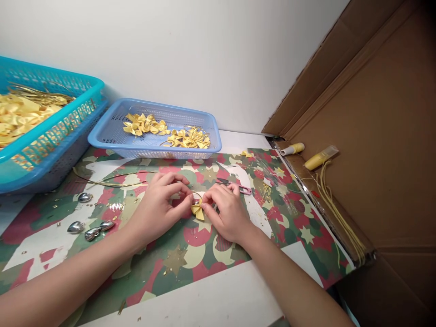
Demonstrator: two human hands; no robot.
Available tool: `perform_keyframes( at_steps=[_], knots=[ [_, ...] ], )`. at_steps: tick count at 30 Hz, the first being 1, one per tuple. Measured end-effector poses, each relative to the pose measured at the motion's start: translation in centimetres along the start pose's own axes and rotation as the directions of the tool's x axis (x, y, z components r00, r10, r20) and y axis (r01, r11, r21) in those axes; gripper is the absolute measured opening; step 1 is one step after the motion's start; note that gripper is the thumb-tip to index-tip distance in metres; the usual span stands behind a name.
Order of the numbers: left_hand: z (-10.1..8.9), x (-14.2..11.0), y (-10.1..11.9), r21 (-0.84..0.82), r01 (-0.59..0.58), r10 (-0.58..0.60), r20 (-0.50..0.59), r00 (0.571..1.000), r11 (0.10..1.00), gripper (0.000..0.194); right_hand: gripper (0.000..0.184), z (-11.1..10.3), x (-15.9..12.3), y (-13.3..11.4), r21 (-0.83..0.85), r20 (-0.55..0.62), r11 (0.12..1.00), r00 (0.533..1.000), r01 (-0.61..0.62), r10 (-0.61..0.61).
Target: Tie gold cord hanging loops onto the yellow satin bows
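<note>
My left hand (159, 206) and my right hand (226, 210) meet over the patterned paper, both pinching a small gold ribbon bow (197, 210) between their fingertips. A thin gold wire loop shows just above the bow. Pink-handled snips (238, 186) lie right behind my right hand. Silver heart-shaped beads (90, 229) lie on the paper to the left of my left forearm.
A shallow light-blue tray (112, 131) with gold bows stands at the back. A deeper turquoise basket (51, 136) full of gold ribbon pieces is at far left. Gold wire strands (112, 181) lie near it. Yellow tubes (318, 158) and cords rest on cardboard (381, 136) at right.
</note>
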State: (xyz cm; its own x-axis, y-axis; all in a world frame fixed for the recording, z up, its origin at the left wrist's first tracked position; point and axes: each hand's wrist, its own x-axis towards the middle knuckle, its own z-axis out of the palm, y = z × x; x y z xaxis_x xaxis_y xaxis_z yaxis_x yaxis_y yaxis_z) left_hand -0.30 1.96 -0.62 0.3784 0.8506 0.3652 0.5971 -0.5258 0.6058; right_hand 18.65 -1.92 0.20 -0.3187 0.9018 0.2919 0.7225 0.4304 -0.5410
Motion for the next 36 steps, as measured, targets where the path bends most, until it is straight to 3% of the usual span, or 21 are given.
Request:
perform_keyframes(
  at_steps=[4,6,10,16,19,22,25,29,36],
  knots=[
    [-0.4,0.0,0.3,-0.028,-0.103,0.102,-0.046,0.994,0.994,0.016,0.016,-0.1,0.0,0.0,-0.004,-0.003,1.000,1.000,0.014,-0.014],
    [-0.6,-0.1,0.4,-0.065,-0.145,0.144,-0.018,0.989,0.987,0.013,0.016,-0.1,0.0,0.0,-0.012,0.000,1.000,1.000,0.019,-0.019],
    [-0.5,-0.1,0.5,-0.138,-0.047,0.060,0.093,0.994,0.989,0.014,0.014,0.1,0.0,0.2,-0.012,-0.011,1.000,1.000,0.017,-0.017],
    [-0.5,0.0,0.4,-0.249,0.121,-0.082,0.163,0.983,0.961,0.022,0.012,0.4,0.2,0.4,0.006,-0.060,1.000,0.998,-0.011,0.011],
    [-1.2,0.6,0.3,-0.200,0.183,-0.137,0.222,0.965,0.963,0.027,0.012,0.5,0.5,0.4,0.015,-0.047,0.999,0.998,-0.035,0.036],
    [-1.8,1.5,0.1,-0.120,0.149,-0.105,0.314,0.944,0.981,0.030,0.012,0.7,0.7,0.4,0.034,-0.036,0.998,0.998,-0.050,0.051],
    [-2.0,2.5,-0.2,-0.146,0.082,-0.019,0.390,0.921,0.986,0.032,0.013,0.7,0.9,0.4,0.042,-0.024,0.997,0.998,-0.064,0.065],
    [-1.7,3.3,-0.6,-0.181,0.085,0.008,0.460,0.888,0.980,0.035,0.012,0.8,1.0,0.4,0.043,-0.024,0.996,0.997,-0.073,0.074],
    [-1.3,3.4,-1.1,-0.251,0.112,0.018,0.466,0.885,0.962,0.033,0.012,0.9,1.0,0.5,0.042,-0.052,0.998,0.997,-0.057,0.059]
  ],
)
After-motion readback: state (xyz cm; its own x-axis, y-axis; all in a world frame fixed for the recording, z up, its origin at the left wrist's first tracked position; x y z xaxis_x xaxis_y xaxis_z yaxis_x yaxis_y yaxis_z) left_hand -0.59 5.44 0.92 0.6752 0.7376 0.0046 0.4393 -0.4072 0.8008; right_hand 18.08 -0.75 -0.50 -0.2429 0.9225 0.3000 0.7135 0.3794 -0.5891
